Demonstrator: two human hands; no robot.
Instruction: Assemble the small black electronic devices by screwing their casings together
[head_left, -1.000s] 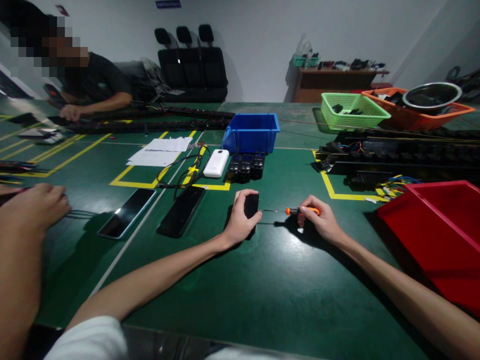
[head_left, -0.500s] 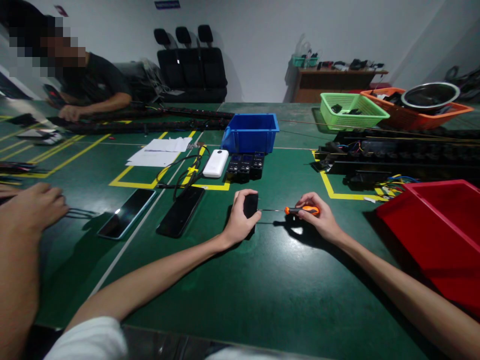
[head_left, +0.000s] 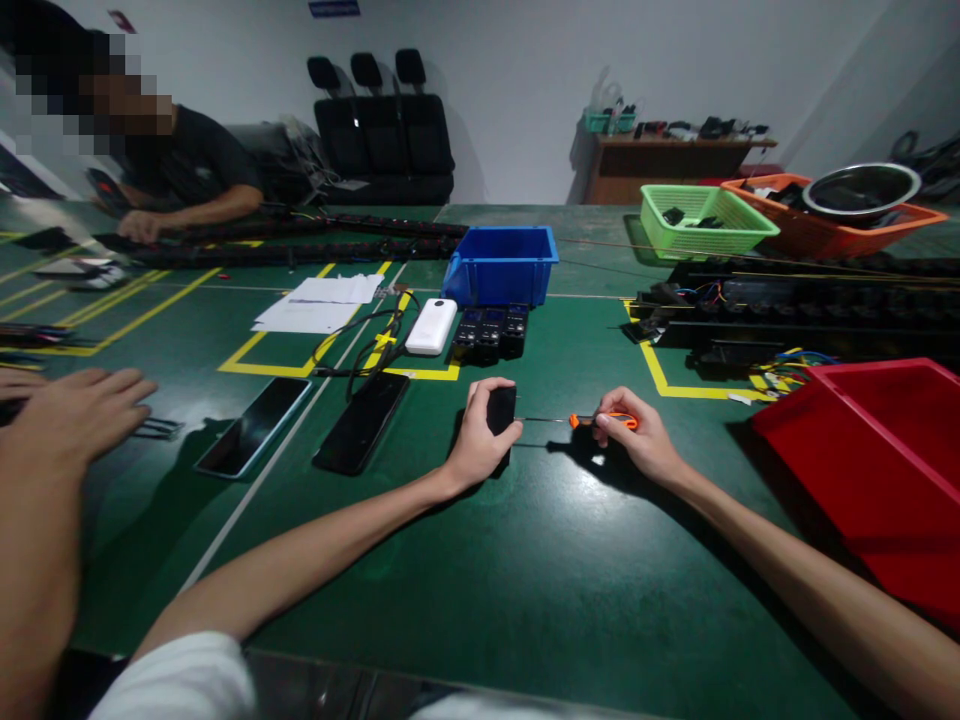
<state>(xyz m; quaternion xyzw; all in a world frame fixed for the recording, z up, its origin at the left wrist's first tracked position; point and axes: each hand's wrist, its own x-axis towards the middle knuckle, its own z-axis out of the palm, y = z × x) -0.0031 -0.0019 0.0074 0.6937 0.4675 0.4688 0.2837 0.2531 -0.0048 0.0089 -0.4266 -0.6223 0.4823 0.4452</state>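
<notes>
My left hand is closed around a black box-like part that stands on the green table, its thumb on the near side. In my right hand is a screwdriver with an orange and black handle, gripped between thumb and fingers. Its thin shaft points left and reaches the right side of the black part; the exact contact at the tip is too small to make out. Behind my left hand stand several small black modules beside a blue bin.
Two phones, a white power bank, a cable and papers lie left of centre. A red bin and wire harnesses are at right. A co-worker's hand is at left; another person sits across.
My right fingers have shifted on the screwdriver handle, while the tool and my left hand stay in place. The co-worker's hand at left has moved slightly right.
</notes>
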